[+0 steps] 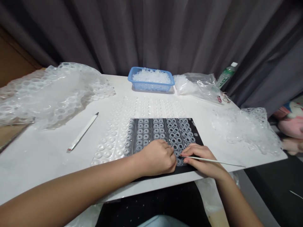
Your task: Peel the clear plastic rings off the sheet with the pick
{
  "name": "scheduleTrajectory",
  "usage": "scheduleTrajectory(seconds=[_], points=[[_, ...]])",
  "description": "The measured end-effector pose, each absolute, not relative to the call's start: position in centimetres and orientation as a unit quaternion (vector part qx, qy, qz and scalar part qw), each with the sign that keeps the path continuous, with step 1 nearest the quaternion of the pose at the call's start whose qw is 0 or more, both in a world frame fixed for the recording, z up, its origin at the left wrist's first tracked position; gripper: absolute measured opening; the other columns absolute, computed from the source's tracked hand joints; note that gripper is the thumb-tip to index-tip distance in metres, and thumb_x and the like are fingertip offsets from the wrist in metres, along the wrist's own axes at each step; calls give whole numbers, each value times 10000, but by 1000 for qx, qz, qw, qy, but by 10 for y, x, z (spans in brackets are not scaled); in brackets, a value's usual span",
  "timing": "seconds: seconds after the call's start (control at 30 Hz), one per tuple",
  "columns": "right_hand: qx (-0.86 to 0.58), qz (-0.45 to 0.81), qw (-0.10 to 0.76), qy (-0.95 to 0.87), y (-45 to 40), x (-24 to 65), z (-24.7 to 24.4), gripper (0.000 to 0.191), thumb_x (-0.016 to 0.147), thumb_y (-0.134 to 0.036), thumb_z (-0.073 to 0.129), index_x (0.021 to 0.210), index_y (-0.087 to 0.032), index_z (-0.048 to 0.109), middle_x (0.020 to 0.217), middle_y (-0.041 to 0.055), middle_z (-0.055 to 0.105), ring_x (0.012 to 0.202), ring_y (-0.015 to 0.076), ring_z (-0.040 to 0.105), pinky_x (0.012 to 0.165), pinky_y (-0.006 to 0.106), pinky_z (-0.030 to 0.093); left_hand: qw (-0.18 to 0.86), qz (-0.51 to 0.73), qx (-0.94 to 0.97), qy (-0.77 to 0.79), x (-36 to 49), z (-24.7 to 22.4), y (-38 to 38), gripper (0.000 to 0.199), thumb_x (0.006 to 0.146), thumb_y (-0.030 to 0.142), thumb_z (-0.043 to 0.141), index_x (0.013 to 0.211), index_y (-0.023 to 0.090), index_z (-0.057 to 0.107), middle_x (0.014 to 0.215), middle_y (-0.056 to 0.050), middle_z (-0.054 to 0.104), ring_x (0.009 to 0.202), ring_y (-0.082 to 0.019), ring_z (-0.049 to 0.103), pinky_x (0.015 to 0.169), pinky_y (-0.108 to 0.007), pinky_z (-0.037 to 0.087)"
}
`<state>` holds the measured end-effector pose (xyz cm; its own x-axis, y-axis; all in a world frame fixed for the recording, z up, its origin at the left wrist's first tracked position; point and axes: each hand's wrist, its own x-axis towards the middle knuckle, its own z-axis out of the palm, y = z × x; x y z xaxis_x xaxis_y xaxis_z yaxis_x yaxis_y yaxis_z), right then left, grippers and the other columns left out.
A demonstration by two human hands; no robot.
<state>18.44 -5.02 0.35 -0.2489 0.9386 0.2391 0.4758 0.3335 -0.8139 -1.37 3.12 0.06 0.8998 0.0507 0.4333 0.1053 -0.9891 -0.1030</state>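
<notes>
- Left hand [158,158] is curling into a loose fist and resting on the clear ringed sheet [142,130]; whether its fingers are gripping anything, one cannot tell.
- The right hand [202,160] is closing its thumb and fingers around a thin white stick [221,162], whose near tip is pointing at the rings just beside the left hand, while the other end is reaching out toward the right.
- The ringed sheet is lying partly over a black mat [199,140] at the near edge of the white table [52,170], and is spreading beyond the mat to the left and far sides.
- A white pen-like tool [82,132] is lying well apart on the left.
- A blue basket [151,85] is holding small clear pieces beyond the sheet, with a plastic bag [205,85] sitting just beside it.
- Clear plastic heaps are lying at left [59,91] and right [246,126].
</notes>
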Motion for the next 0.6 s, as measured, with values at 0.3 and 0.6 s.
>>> scheduleTrajectory(seconds=[0.3,0.6], points=[[-492,286,338,-749,-48,182,6,49,829,-213,624,818,-199,670,825,46,706,806,177,634,721,325,522,39,-172,-984,-10,-15,6,28,279,818,344,492,657,145,602,569,-56,584,551,-172,547,588,-327,468],[-475,212,294,-802,-49,174,12,122,881,-192,538,782,-190,609,860,63,666,816,173,601,742,327,504,24,-147,-988,29,-15,10,32,268,795,350,542,631,153,619,569,-39,572,535,-179,534,530,-327,436]])
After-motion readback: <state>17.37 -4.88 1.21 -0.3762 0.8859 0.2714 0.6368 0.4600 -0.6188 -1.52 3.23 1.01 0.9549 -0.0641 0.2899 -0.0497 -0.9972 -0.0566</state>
